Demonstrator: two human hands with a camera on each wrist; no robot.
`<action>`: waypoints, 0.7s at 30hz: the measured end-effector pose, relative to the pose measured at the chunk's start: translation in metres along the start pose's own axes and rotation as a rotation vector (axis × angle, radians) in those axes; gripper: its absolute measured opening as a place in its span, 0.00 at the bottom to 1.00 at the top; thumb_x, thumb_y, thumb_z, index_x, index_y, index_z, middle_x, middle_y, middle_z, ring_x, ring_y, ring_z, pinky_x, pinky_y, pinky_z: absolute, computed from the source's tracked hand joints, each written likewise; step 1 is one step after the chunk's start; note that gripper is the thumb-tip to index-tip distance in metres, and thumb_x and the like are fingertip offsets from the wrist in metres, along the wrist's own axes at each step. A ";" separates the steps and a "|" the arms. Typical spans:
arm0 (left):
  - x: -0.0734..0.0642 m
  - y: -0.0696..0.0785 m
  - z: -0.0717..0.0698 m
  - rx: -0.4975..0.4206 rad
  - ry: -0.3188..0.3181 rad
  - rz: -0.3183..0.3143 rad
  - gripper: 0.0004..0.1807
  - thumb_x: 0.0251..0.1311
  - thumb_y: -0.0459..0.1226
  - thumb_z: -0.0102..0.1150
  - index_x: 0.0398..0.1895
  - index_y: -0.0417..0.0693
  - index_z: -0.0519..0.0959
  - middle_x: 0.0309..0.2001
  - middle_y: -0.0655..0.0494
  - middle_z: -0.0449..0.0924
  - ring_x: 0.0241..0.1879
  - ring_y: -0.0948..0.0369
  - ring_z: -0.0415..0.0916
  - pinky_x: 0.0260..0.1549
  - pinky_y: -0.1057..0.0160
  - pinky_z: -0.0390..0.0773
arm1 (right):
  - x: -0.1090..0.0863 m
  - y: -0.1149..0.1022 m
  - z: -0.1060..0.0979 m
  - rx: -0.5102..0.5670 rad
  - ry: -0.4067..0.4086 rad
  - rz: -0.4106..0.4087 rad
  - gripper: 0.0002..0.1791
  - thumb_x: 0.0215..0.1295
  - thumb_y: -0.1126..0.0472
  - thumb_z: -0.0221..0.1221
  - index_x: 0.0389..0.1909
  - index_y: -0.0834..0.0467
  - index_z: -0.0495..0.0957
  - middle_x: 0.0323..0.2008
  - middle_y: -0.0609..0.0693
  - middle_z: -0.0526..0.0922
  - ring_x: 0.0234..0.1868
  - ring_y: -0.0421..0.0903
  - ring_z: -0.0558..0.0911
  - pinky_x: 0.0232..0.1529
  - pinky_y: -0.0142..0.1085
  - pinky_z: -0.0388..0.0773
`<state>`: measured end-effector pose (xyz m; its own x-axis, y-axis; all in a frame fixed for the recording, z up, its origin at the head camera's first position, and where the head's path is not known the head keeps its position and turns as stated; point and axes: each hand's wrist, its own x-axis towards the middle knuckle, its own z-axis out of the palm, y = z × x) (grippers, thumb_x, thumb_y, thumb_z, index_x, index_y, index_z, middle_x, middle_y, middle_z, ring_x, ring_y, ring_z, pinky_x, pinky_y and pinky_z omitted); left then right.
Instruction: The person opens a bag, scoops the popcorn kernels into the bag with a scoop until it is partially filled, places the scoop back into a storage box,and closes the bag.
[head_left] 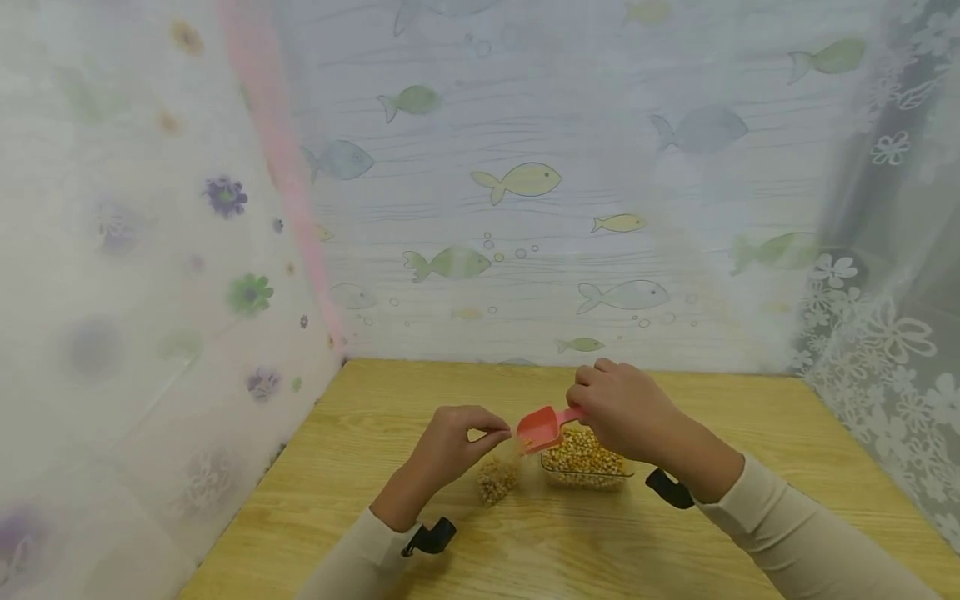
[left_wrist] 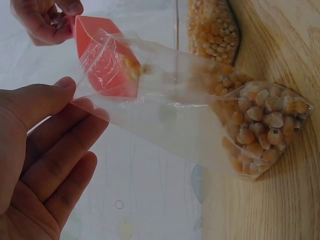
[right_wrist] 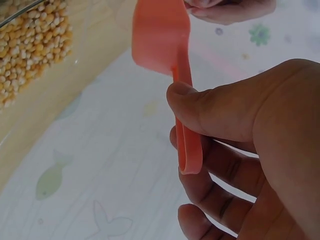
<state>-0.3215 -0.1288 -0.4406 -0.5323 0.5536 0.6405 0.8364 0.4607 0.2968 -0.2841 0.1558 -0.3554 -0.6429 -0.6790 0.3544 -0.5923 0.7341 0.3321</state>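
My left hand (head_left: 459, 440) pinches the rim of a clear plastic bag (left_wrist: 160, 120) between thumb and fingertips. Corn kernels (left_wrist: 267, 122) fill the bag's bottom, which rests on the table. With my right hand (head_left: 622, 408) I grip the handle of a pink scoop (head_left: 542, 429), thumb pressed on top in the right wrist view. The scoop's front sits at the bag's mouth, tilted toward it, and a few kernels (left_wrist: 131, 67) lie near its lip. Just below and right of the scoop stands a clear container (head_left: 588, 479) heaped with yellow corn kernels (head_left: 581, 450).
The wooden table (head_left: 315, 500) carries the bag and container. Behind it hangs a sheet printed with fish (head_left: 525, 179), and a flowered sheet (head_left: 135, 333) borders the left side. A dark strap piece (head_left: 433, 536) sticks out from the left wrist, another (head_left: 670, 489) from the right.
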 end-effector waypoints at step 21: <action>0.000 -0.002 0.000 0.015 -0.001 -0.017 0.04 0.65 0.40 0.71 0.41 0.55 0.91 0.38 0.63 0.90 0.38 0.70 0.86 0.40 0.66 0.86 | -0.002 -0.009 -0.009 -0.022 0.047 0.013 0.12 0.53 0.60 0.78 0.35 0.52 0.85 0.33 0.45 0.79 0.32 0.45 0.73 0.34 0.35 0.76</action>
<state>-0.3234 -0.1299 -0.4415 -0.5467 0.5459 0.6349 0.8250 0.4808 0.2970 -0.2731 0.1502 -0.3517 -0.6268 -0.6689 0.3996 -0.5724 0.7433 0.3463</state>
